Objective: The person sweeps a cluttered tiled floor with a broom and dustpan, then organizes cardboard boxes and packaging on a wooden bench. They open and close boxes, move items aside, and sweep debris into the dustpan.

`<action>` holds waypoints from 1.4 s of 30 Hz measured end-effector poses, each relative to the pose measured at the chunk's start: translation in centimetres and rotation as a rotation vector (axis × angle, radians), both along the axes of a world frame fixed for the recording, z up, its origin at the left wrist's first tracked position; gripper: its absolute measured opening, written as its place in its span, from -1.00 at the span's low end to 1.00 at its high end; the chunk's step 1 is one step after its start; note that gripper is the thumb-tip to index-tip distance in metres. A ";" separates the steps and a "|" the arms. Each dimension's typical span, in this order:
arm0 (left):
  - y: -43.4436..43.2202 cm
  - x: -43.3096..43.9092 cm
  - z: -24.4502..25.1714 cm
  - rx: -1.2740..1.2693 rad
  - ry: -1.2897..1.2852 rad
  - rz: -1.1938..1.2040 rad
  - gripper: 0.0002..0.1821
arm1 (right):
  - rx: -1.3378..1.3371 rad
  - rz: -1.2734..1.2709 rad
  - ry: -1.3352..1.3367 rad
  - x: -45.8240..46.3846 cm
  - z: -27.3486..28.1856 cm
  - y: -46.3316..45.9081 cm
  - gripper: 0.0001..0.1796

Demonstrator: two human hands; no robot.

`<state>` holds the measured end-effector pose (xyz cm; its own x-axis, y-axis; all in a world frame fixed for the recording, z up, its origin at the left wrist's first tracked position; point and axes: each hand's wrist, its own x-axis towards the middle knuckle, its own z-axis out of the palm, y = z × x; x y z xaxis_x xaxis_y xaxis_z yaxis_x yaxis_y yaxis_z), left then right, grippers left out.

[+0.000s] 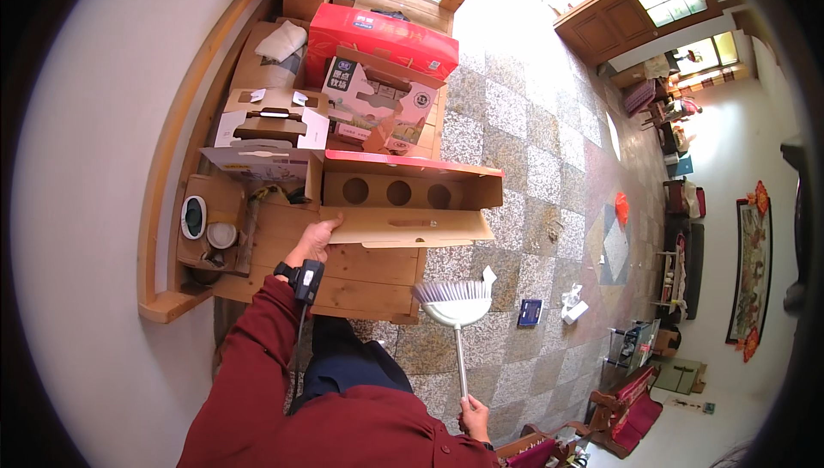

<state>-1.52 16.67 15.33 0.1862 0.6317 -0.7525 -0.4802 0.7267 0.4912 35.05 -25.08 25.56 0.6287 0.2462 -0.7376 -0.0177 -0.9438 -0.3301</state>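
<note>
My left hand [315, 240] grips the near left corner of the raised flap [412, 226] of a long cardboard box. That cardboard box [476, 190] stands open on a wooden bench [367, 275], with three round holes in its inner panel. In my right hand [475, 418] is the metal handle of a broom [458, 308]; its white head points away from me, with the bristles at the far side. Just beyond the box sit a pink-and-white carton [380, 104] with a torn front and a long red gift box [386, 30].
Left on the bench are an opened white carton [270, 123] and a cardboard tray [212, 250] holding small containers. A blue box [530, 313], crumpled white packaging [573, 306] and a red-orange bag [621, 209] lie on the tiled floor [502, 352]. Wooden chairs [624, 410] line the right side.
</note>
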 end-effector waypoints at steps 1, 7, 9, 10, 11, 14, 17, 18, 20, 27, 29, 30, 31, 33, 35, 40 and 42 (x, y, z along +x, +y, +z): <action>-0.3 0.5 0.4 0.043 -0.030 0.001 -0.66 | 0.034 0.017 0.009 0.0 0.1 0.0 -0.60; -2.2 5.7 5.1 0.205 -0.159 0.095 -0.73 | -0.002 -0.002 -0.002 0.5 0.4 0.0 -0.61; -2.8 5.6 7.2 0.194 -0.197 0.139 -0.74 | -0.011 -0.023 -0.020 0.7 0.2 0.0 -0.62; -3.1 5.2 8.2 0.195 -0.215 0.158 -0.74 | 0.010 -0.025 -0.023 0.9 0.1 -0.1 -0.62; -3.5 4.8 9.1 0.182 -0.229 0.171 -0.75 | 0.020 -0.035 -0.023 1.0 -0.1 -0.2 -0.62; -4.2 1.9 10.8 0.134 -0.265 0.273 -0.75 | 0.046 -0.032 -0.020 1.3 -1.0 -0.4 -0.61; -4.2 -2.5 10.9 -0.002 -0.397 0.355 -0.77 | 0.001 -0.029 -0.052 1.6 -1.9 -0.3 -0.58; -3.8 -4.0 10.6 -0.051 -0.460 0.371 -0.79 | 0.019 -0.017 -0.041 1.7 -2.1 -0.3 -0.58; -3.5 -6.6 9.9 -0.169 -0.480 0.485 -0.78 | 0.021 -0.027 -0.011 1.8 -2.5 0.1 -0.59; -5.2 -11.3 6.0 -0.350 -0.758 0.628 -0.62 | 0.075 0.044 0.010 1.6 -2.8 0.9 -0.60; -4.4 -12.3 5.3 -0.388 -0.833 0.675 -0.59 | 0.070 0.022 0.012 1.5 -2.7 0.9 -0.60; -4.0 -12.6 5.1 -0.403 -0.856 0.700 -0.60 | 0.064 0.036 0.000 1.6 -2.7 0.8 -0.61; -3.7 -12.9 4.9 -0.417 -0.881 0.726 -0.60 | 0.069 0.035 -0.004 1.6 -2.6 0.7 -0.61; -3.1 -13.4 4.7 -0.418 -0.905 0.758 -0.51 | 0.052 0.017 -0.011 1.6 -2.6 0.6 -0.60; -2.8 -13.9 4.6 -0.423 -0.957 0.771 -0.46 | 0.090 0.034 0.003 1.6 -2.5 0.5 -0.60; -3.5 -14.6 4.0 -0.406 -0.895 0.804 -0.44 | 0.094 -0.002 0.048 1.8 -2.2 -0.1 -0.60; -3.8 -14.8 3.6 -0.429 -0.899 0.804 -0.43 | 0.091 -0.048 0.091 2.0 -2.4 -0.6 -0.58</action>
